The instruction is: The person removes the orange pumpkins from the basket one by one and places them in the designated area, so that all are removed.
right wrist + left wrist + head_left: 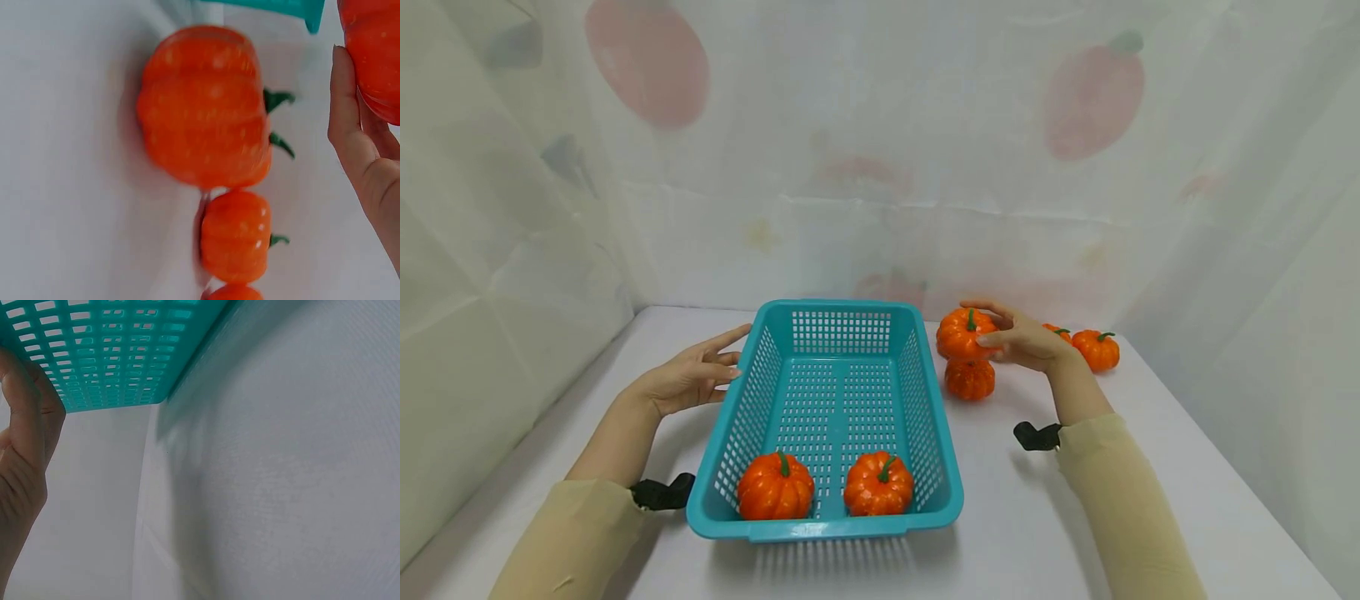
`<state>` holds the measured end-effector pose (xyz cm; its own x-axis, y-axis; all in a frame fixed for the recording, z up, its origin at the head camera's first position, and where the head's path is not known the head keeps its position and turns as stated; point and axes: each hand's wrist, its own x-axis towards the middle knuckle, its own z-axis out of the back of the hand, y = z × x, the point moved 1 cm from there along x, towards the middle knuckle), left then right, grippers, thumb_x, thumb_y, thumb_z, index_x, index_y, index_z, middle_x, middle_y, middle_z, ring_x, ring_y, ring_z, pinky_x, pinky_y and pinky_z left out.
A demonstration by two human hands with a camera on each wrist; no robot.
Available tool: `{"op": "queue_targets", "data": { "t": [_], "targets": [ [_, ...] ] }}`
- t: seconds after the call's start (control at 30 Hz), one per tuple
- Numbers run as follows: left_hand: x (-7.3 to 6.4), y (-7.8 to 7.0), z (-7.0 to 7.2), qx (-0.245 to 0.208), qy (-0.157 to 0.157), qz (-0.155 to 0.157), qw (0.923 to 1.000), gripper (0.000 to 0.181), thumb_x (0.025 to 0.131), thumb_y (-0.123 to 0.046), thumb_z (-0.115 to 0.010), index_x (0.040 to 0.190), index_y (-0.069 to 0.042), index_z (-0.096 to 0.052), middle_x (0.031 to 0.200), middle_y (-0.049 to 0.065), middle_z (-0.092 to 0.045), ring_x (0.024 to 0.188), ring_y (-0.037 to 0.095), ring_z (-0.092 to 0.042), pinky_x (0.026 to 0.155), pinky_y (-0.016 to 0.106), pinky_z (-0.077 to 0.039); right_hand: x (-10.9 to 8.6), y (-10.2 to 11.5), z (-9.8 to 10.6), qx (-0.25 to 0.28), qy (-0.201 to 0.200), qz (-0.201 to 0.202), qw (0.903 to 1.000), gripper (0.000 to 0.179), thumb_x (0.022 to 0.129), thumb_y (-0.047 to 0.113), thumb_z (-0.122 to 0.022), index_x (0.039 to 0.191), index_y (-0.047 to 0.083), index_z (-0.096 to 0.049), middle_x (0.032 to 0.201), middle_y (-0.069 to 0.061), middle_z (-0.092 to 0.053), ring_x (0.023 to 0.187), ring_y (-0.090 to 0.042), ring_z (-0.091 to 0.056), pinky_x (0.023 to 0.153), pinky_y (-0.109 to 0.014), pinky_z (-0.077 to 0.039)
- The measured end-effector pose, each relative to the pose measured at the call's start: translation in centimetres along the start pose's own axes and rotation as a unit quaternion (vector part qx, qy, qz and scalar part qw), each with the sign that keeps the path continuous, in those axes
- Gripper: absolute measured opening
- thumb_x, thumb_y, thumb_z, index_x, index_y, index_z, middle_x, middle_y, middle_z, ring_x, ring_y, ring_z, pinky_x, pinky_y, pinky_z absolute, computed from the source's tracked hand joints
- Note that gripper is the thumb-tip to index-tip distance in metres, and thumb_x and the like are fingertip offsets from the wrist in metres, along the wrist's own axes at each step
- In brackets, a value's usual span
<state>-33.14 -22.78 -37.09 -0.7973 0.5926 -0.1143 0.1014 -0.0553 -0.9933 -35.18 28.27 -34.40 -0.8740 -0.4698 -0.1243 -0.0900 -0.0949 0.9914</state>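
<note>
My right hand [1026, 337] holds a small orange toy pumpkin [962, 335] with a green stem, thumb in front and fingers behind. This pumpkin [378, 56] is raised above the table in the right wrist view. Just below it in the head view sits another pumpkin [970, 381]. My left hand [688, 377] rests with loosely extended fingers against the left side of a turquoise plastic basket [823, 527]. In the left wrist view the fingers [47, 406] lie by its perforated wall. Two pumpkins, one left [775, 487] and one right [878, 485], sit at the basket's near end.
More pumpkins stand on the white table [1022, 533] at the back right, one [1096, 350] near its right edge and one [1057, 331] partly behind my right hand. A white curtain [865, 217] with faded fruit prints hangs behind and at both sides.
</note>
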Motion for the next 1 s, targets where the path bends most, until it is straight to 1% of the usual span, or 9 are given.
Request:
{"op": "queue_targets", "data": {
  "t": [0.1,0.23,0.4,0.57,0.63,0.73,0.77,0.87,1.0],
  "targets": [
    [0.0,0.0,0.0,0.0,0.003,-0.003,1.0,0.083,0.098,-0.004,-0.052,0.16,-0.017,0.001,0.121,-0.002,-0.063,0.099,0.012,-0.069,0.086,0.036,-0.061,-0.5,-0.4,0.9,0.005,-0.011,-0.003,0.9999,0.066,0.094,0.003,-0.056,0.153,0.019,-0.031,0.143,0.001,-0.039,0.112,-0.015,-0.057,0.089,-0.031,-0.055],
    [0.0,0.0,0.0,-0.001,0.007,-0.003,1.0,0.083,0.098,-0.004,-0.051,0.16,-0.017,0.001,0.122,-0.002,-0.062,0.099,0.012,-0.069,0.086,0.036,-0.061,-1.2,-1.2,2.2,0.025,-0.025,-0.002,0.9994,0.066,0.094,0.001,-0.055,0.153,0.02,-0.031,0.144,0.001,-0.036,0.119,-0.016,-0.055,0.093,-0.035,-0.058],
    [0.1,-0.1,0.0,0.003,0.007,-0.001,1.0,0.083,0.098,-0.005,-0.052,0.16,-0.018,0.001,0.123,-0.001,-0.062,0.1,0.012,-0.069,0.087,0.036,-0.061,-2.2,-2.4,3.9,0.03,-0.047,-0.004,0.9984,0.067,0.096,0.001,-0.055,0.154,0.021,-0.03,0.144,0.001,-0.035,0.121,-0.017,-0.053,0.093,-0.034,-0.058],
    [0.1,-0.1,0.0,0.003,0.005,-0.002,1.0,0.083,0.098,-0.005,-0.052,0.16,-0.017,0.001,0.123,-0.001,-0.062,0.099,0.012,-0.069,0.086,0.036,-0.061,-3.1,-3.1,5.1,0.037,-0.055,-0.008,0.9977,0.062,0.096,0.002,-0.055,0.15,0.026,-0.038,0.143,0.002,-0.033,0.123,-0.018,-0.051,0.094,-0.034,-0.057],
    [0.1,-0.1,0.0,0.002,0.005,-0.002,1.0,0.083,0.098,-0.005,-0.052,0.16,-0.017,0.001,0.124,-0.001,-0.062,0.1,0.012,-0.069,0.087,0.036,-0.061,-3.4,-3.4,5.5,0.04,-0.049,-0.008,0.998,0.063,0.096,0.002,-0.054,0.152,0.025,-0.036,0.144,0.003,-0.033,0.123,-0.017,-0.051,0.095,-0.033,-0.057],
    [0.0,0.0,0.0,0.0,0.004,-0.002,1.0,0.083,0.098,-0.005,-0.052,0.16,-0.017,0.001,0.124,-0.002,-0.062,0.1,0.012,-0.069,0.087,0.035,-0.061,-3.9,-3.7,6.0,0.039,-0.048,-0.015,0.998,0.067,0.097,0.002,-0.053,0.156,0.022,-0.027,0.145,0.006,-0.033,0.122,-0.014,-0.051,0.096,-0.033,-0.056],
    [0.0,0.0,0.0,0.0,0.004,-0.002,1.0,0.084,0.098,-0.005,-0.053,0.16,-0.018,0.001,0.124,-0.002,-0.062,0.1,0.012,-0.069,0.087,0.035,-0.061,-4.0,-3.8,6.1,0.032,-0.047,-0.018,0.9982,0.068,0.098,0.003,-0.052,0.157,0.021,-0.023,0.146,0.006,-0.031,0.123,-0.014,-0.051,0.096,-0.033,-0.055],
    [0.0,0.1,0.1,0.0,0.004,-0.002,1.0,0.084,0.097,-0.005,-0.053,0.16,-0.018,0.001,0.124,-0.002,-0.062,0.1,0.012,-0.069,0.087,0.036,-0.061,-4.4,-4.2,6.4,0.025,-0.06,-0.042,0.997,0.069,0.098,0.005,-0.053,0.158,0.023,-0.022,0.153,0.002,-0.024,0.125,-0.013,-0.048,0.097,-0.033,-0.054],
    [0.0,0.1,0.1,-0.001,0.008,-0.004,1.0,0.083,0.098,-0.005,-0.052,0.16,-0.017,0.002,0.124,-0.001,-0.062,0.101,0.013,-0.069,0.087,0.036,-0.06,-4.9,-4.8,6.8,0.015,-0.071,-0.067,0.9951,0.07,0.098,0.009,-0.054,0.158,0.026,-0.021,0.164,-0.006,-0.003,0.132,-0.019,-0.038,0.098,-0.035,-0.053]
  ]
}}
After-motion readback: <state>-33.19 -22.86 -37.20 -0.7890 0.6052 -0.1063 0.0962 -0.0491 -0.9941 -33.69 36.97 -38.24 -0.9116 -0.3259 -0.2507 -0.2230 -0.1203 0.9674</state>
